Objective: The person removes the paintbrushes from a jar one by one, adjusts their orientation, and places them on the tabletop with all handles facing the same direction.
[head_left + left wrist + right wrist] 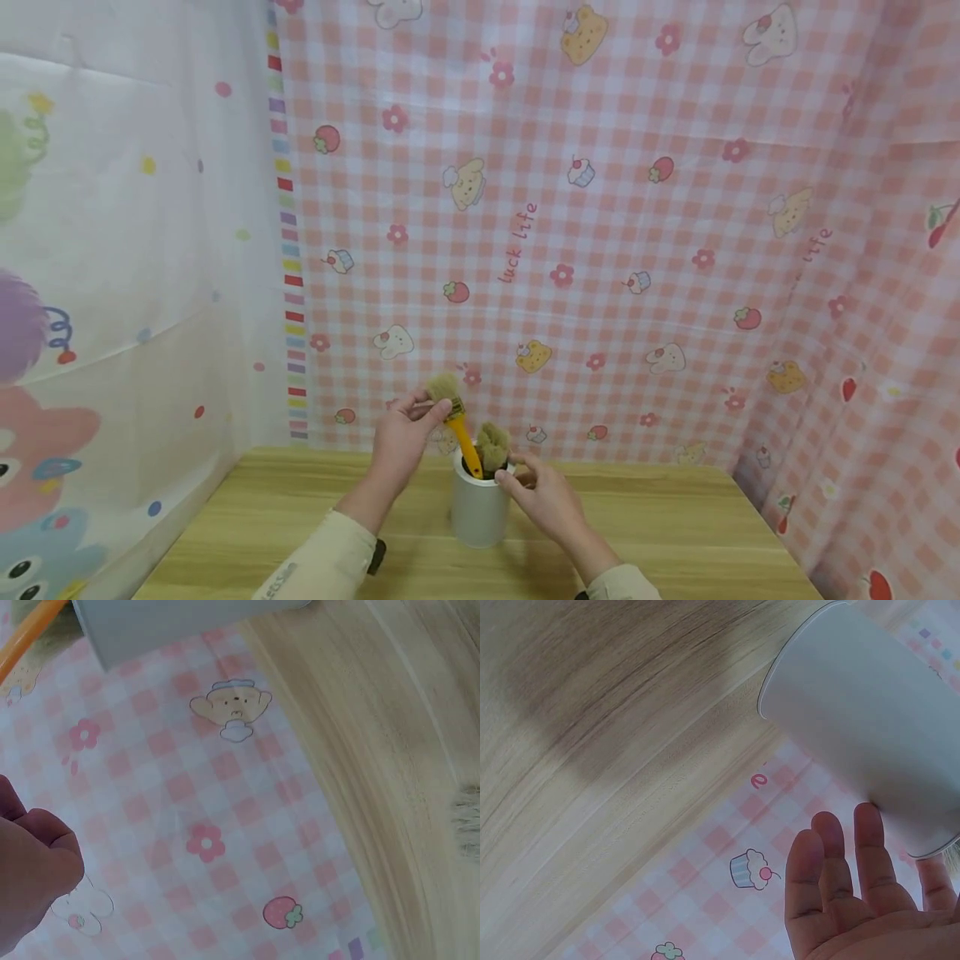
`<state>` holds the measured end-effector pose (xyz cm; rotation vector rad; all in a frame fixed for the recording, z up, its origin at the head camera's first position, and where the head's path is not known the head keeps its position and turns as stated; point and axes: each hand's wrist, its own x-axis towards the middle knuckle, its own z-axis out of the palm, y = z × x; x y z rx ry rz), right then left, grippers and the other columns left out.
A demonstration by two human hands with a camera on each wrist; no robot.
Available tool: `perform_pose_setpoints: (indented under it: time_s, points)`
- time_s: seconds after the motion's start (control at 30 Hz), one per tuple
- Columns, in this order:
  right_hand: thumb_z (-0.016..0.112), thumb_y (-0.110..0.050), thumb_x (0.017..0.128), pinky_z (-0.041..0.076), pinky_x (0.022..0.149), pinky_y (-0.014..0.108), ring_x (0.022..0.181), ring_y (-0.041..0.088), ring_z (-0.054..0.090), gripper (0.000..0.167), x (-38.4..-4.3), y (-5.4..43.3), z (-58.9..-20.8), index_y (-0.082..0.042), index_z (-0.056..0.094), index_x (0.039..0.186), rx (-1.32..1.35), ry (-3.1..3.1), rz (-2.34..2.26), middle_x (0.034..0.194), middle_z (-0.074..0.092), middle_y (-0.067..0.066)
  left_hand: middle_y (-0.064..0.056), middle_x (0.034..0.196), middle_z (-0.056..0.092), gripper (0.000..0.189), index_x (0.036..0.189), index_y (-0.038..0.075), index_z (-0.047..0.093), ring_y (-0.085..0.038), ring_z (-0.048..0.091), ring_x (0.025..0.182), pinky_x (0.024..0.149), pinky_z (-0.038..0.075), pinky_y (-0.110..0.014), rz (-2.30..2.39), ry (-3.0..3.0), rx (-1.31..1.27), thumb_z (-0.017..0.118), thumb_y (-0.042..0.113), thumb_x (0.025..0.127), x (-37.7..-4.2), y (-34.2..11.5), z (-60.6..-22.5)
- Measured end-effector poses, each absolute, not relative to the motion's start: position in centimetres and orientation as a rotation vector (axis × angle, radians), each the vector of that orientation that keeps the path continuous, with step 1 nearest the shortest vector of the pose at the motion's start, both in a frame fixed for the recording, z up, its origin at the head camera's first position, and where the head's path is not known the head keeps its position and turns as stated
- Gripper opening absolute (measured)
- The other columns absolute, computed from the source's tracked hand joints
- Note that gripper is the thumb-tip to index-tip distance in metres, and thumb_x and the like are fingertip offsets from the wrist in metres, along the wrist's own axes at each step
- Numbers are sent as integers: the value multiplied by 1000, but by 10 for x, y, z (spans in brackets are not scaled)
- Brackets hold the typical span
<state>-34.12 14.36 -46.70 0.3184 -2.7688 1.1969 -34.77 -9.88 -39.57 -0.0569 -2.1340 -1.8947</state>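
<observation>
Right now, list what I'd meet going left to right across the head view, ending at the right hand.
White curtain → left hand → yellow brush → bristle tuft → right hand.

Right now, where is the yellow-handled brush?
In the head view, low and near the centre: the brush is held by the left hand, handle end down at the mouth of the cup, left of the other bristles.

Blocked above white cup [480, 512] by 2 brushes [466, 443], beside by left hand [403, 429] and right hand [547, 497], behind by curtain [592, 308]; passable in front, over table [435, 575].
</observation>
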Motion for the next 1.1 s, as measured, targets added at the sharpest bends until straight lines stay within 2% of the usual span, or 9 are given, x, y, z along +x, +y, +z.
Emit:
perform_pose_setpoints:
  time_s: [0.2,0.27,0.43,0.7,0.87,1.0,1.1]
  points:
    - [65,-63,101,62,81,50,105,28,78,60,-341,144,-468,-21,66,144,335,-2744,1173,119,81,9,-16,132,76,58,140,5,67,-31,71,118,115,49,-57,-1911,-2141,12,74,47,101,-345,-122,-396]
    - [66,-61,101,61,82,50,104,28,78,59,-340,143,-469,-20,66,143,343,-2727,1162,118,81,9,-17,138,72,58,141,4,66,-31,70,117,114,49,-58,-1906,-2169,24,73,46,102,-344,-130,-398]
    - [67,-59,101,61,82,50,103,28,78,58,-339,143,-469,-19,66,142,359,-2705,1159,116,81,10,-22,150,62,63,147,0,61,-31,68,117,113,50,-59,-1870,-2269,38,71,45,103,-341,-148,-409]
    - [67,-59,101,62,82,50,104,29,78,58,-338,143,-468,-19,66,143,360,-2717,1173,117,81,10,-21,151,60,60,146,0,62,-33,63,124,111,52,-54,-1852,-2355,100,72,41,104,-330,-162,-425]
    - [67,-59,101,61,82,50,104,28,78,58,-338,143,-467,-19,66,143,354,-2719,1161,117,81,10,-22,137,67,59,144,-2,63,-36,68,118,104,56,-56,-1802,-2431,92,74,39,102,-325,-170,-434]
    - [66,-61,101,61,82,50,104,28,78,58,-339,143,-467,-20,66,143,349,-2722,1159,117,81,9,-18,129,72,60,143,2,64,-36,69,115,102,54,-64,-1771,-2542,112,76,43,100,-323,-180,-444]
    - [66,-61,101,61,82,51,105,28,78,59,-339,143,-467,-21,66,143,346,-2726,1164,118,81,9,-13,120,77,52,135,6,70,-35,68,112,99,53,-63,-1762,-2604,129,78,42,98,-321,-186,-453]
